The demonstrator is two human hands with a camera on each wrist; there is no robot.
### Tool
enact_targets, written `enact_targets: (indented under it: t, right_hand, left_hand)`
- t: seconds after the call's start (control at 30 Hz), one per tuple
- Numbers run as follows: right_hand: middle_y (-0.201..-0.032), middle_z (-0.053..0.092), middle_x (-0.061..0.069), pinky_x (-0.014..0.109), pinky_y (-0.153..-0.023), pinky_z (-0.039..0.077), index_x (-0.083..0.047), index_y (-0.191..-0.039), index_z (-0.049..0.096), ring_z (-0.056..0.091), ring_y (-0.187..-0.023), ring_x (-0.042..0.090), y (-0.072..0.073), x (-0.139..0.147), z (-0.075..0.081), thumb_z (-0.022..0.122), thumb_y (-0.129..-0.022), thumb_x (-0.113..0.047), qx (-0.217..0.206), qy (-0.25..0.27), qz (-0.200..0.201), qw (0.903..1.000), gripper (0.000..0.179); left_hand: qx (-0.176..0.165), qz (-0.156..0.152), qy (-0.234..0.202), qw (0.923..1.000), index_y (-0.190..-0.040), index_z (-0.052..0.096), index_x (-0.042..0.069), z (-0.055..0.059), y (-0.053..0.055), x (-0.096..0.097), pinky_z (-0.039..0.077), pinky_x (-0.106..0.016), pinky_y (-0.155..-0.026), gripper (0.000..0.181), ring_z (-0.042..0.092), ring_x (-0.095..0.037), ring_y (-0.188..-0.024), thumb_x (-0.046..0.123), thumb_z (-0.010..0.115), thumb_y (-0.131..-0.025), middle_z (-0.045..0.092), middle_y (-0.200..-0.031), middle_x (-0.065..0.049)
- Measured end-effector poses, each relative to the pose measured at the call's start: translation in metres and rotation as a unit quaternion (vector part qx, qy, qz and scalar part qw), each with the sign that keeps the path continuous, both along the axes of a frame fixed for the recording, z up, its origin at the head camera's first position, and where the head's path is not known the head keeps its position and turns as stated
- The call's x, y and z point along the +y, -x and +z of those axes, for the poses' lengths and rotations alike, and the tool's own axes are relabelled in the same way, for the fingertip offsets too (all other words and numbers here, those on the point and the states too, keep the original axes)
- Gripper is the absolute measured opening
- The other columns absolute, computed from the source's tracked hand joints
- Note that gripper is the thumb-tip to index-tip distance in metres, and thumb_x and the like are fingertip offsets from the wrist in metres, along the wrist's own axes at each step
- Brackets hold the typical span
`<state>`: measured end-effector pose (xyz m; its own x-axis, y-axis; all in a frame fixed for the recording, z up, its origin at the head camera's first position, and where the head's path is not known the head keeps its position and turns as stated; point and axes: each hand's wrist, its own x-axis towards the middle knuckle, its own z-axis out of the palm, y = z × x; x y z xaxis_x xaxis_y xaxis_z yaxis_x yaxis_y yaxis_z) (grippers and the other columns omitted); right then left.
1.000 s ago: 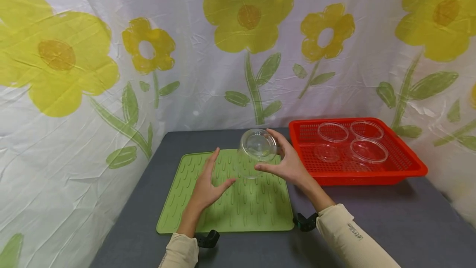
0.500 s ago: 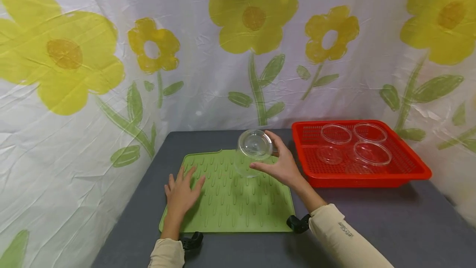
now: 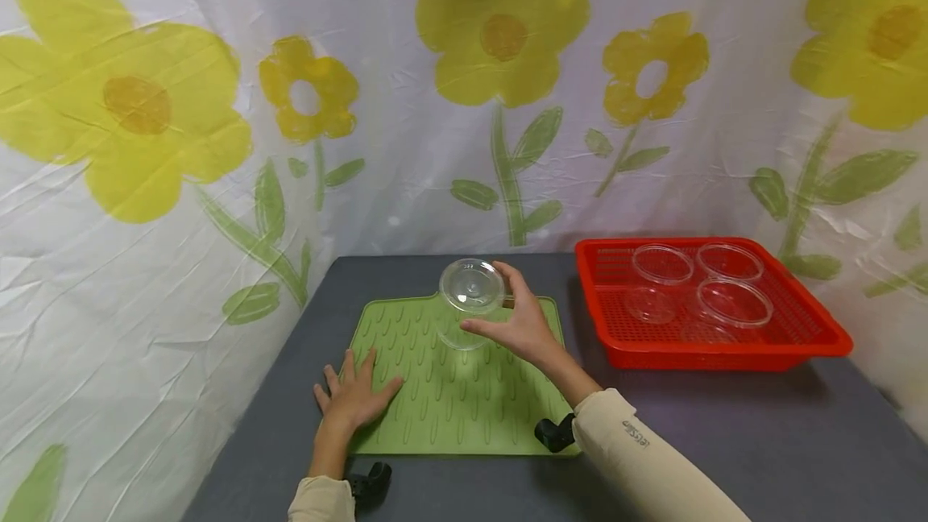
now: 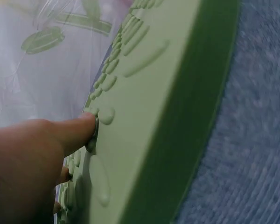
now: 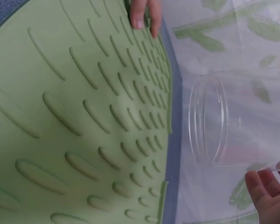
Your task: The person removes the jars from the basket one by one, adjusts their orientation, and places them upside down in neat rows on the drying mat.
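Note:
In the head view my right hand (image 3: 516, 327) grips a clear jar (image 3: 471, 288) from its right side, fingers behind and thumb in front. The jar hangs above a green ridged drying mat (image 3: 449, 417), base upward. Its ringed rim faces the mat in the right wrist view, where the fingertips (image 5: 259, 184) hold the jar's side. My left hand (image 3: 350, 401) rests with fingers spread on the mat's left edge. Up close in the left wrist view, the left thumb (image 4: 77, 130) lies against the mat's ridges. Some left fingers are partly hidden there.
A red perforated basket (image 3: 725, 361) stands on the dark table (image 3: 696, 441) to the right of the mat. Inside it are three clear jars (image 3: 734, 304). A white curtain (image 3: 406, 208) printed with yellow flowers hangs behind the table.
The left hand has left the jar's side and moved left and down onto the mat's edge. The right hand, still holding the jar, has shifted slightly left over the mat.

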<state>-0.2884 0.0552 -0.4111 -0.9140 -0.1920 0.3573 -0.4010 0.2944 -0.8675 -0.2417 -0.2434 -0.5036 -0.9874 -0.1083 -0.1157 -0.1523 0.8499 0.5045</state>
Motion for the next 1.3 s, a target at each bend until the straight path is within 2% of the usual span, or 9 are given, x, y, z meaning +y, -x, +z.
enact_targets:
  t: [0.07, 0.37, 0.6, 0.67, 0.93, 1.3]
  right_hand:
    - [-0.148, 0.051, 0.008, 0.048, -0.106, 0.049, -0.016, -0.157, 0.034, 0.054, -0.130, 0.026, 0.002, -0.005, -0.001, 0.094, -0.072, -0.027, 0.002, -0.002, 0.005, 1.0000, 0.104]
    - [-0.154, 0.045, 0.009, 0.049, -0.109, 0.047, -0.015, -0.158, 0.031, 0.050, -0.136, 0.027, 0.013, -0.019, -0.007, 0.092, -0.076, -0.030, -0.016, -0.013, 0.009, 0.9997, 0.103]
    - [-0.157, 0.041, 0.010, 0.053, -0.112, 0.046, -0.016, -0.159, 0.028, 0.046, -0.140, 0.029, 0.023, -0.031, -0.011, 0.089, -0.079, -0.034, -0.034, -0.027, 0.018, 0.9989, 0.102]
    - [-0.157, 0.039, 0.012, 0.052, -0.111, 0.046, -0.016, -0.160, 0.029, 0.046, -0.139, 0.030, 0.024, -0.037, -0.011, 0.088, -0.080, -0.034, -0.033, -0.034, 0.020, 0.9987, 0.102]
    - [-0.146, 0.042, 0.015, 0.049, -0.104, 0.051, -0.016, -0.159, 0.031, 0.052, -0.128, 0.033, 0.031, -0.060, -0.011, 0.087, -0.081, -0.037, -0.035, -0.044, 0.012, 0.9984, 0.099]
    - [-0.150, 0.045, 0.014, 0.052, -0.103, 0.050, -0.014, -0.160, 0.032, 0.050, -0.134, 0.033, 0.035, -0.091, -0.015, 0.087, -0.081, -0.039, -0.064, -0.051, 0.006, 0.9966, 0.099]
  left_hand:
    - [-0.011, 0.002, 0.004, 0.9999, -0.164, 0.021, 0.013, -0.002, 0.000, -0.002, -0.016, -0.081, -0.111, 0.090, -0.017, -0.064, -0.147, 0.063, 0.055, -0.097, -0.006, -0.169, -0.028]
    - [-0.010, 0.004, 0.011, 0.9999, -0.163, 0.022, 0.012, -0.004, 0.000, -0.007, -0.016, -0.079, -0.113, 0.098, -0.017, -0.062, -0.148, 0.072, 0.052, -0.093, -0.003, -0.170, -0.026]
    - [-0.022, 0.001, 0.004, 0.9998, -0.164, 0.017, 0.012, -0.005, 0.001, -0.005, -0.018, -0.079, -0.112, 0.094, -0.021, -0.062, -0.147, 0.066, 0.053, -0.096, -0.007, -0.170, -0.024]
    - [-0.018, 0.004, 0.002, 0.9998, -0.164, 0.019, 0.011, -0.003, 0.000, -0.003, -0.017, -0.080, -0.111, 0.093, -0.019, -0.063, -0.147, 0.064, 0.055, -0.096, -0.004, -0.169, -0.026]
    - [-0.009, 0.005, -0.001, 0.9999, -0.164, 0.022, 0.013, -0.004, -0.001, -0.002, -0.019, -0.079, -0.112, 0.098, -0.017, -0.062, -0.148, 0.072, 0.053, -0.092, -0.002, -0.170, -0.025]
    - [-0.038, 0.003, 0.012, 0.9992, -0.164, 0.017, 0.012, -0.005, 0.004, 0.000, -0.020, -0.079, -0.110, 0.096, -0.021, -0.062, -0.147, 0.068, 0.053, -0.095, -0.006, -0.170, -0.024]
